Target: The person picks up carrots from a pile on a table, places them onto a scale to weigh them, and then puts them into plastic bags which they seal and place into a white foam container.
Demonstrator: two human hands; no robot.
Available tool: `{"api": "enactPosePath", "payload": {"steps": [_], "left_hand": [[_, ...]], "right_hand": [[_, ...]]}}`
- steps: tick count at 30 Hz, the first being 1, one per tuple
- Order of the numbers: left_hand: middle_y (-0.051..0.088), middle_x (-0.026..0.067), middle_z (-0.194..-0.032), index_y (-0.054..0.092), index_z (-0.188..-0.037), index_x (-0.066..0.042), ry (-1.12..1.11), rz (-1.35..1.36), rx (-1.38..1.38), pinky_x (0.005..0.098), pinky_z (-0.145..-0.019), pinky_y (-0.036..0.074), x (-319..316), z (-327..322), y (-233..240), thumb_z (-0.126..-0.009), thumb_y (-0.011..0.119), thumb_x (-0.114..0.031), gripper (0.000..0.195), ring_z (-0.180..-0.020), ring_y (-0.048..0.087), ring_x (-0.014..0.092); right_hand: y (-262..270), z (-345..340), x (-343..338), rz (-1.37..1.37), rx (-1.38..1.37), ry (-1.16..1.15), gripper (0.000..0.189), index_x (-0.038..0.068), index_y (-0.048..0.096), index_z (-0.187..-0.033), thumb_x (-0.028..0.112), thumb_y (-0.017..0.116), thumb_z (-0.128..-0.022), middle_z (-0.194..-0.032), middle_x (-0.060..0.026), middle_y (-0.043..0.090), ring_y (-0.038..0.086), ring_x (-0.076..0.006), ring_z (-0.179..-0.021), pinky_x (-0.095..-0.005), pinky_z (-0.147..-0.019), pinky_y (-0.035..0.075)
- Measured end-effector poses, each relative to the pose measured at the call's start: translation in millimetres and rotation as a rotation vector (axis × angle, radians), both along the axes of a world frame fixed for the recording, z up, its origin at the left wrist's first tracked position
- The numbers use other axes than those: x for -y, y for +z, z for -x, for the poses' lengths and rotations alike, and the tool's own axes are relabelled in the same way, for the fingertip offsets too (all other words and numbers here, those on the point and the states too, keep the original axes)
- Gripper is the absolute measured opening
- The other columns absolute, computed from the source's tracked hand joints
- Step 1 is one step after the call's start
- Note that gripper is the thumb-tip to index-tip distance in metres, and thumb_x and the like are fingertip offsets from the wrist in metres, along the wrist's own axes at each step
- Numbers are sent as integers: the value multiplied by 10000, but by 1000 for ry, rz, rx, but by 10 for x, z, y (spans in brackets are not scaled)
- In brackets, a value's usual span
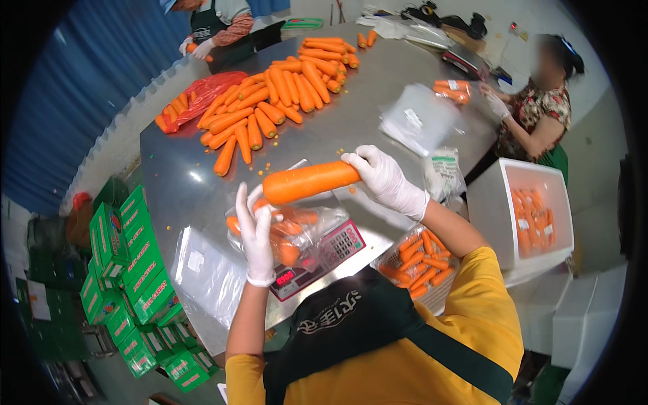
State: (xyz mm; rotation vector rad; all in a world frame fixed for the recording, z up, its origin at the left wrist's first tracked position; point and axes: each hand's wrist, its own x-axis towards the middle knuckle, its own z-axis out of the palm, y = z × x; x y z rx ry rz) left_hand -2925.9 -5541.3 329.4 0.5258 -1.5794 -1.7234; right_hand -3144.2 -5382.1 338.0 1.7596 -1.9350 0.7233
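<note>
A large carrot (pixel 311 181) is in my right hand (pixel 387 182), gripped at its right end and held nearly level above the scale. My white-gloved left hand (pixel 255 238) is at the clear plastic bag (pixel 309 233), holding its left side close to the large carrot's free end. Inside the bag lie several carrots (pixel 286 250), partly hidden by my fingers and the film. Under the bag is a digital scale (pixel 344 243) with a keypad and a lit red display. A stack of flat clear bags (pixel 210 273) lies left of the scale.
A carrot pile (pixel 283 91) and a red bag (pixel 212 93) lie across the metal table (pixel 177 157). A basket of carrots (pixel 420 263) and foam box (pixel 491 212) stand right. Green cartons (pixel 136 268) are stacked left. Two co-workers (pixel 536 116) (pixel 217 30) handle carrots.
</note>
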Motion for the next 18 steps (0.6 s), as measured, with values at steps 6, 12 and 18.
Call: {"api": "enactPosePath", "payload": {"steps": [6, 12, 18], "left_hand": [[567, 124, -1201, 444, -1322, -24, -748, -401, 148, 293, -787, 498, -151, 87, -68, -941, 556, -284, 474, -1011, 585, 170], [594, 98, -1044, 488, -1229, -15, -985, -963, -159, 265, -667, 478, -1345, 195, -421, -1022, 380, -372, 426, -789, 580, 147], [559, 142, -1019, 512, -1212, -10, -242, 983, 238, 386, -798, 437, -1263, -237, -124, -714, 771, -227, 602, -925, 563, 306]], "right_hand": [[14, -468, -707, 334, 299, -168, 535, 80, 502, -1228, 20, 698, -733, -1050, -108, 543, 613, -254, -887, -324, -765, 532], [-807, -1410, -1059, 412, 1850, 232, 920, 12, 296, -1444, 458, 753, -782, -1289, -64, 503, 522, -74, -788, -198, -631, 462], [-836, -1494, -1370, 606, 2035, -21, 699, -30, 437, -1326, 474, 602, -869, -1147, -133, 600, 621, -231, -1007, -377, -907, 504]]}}
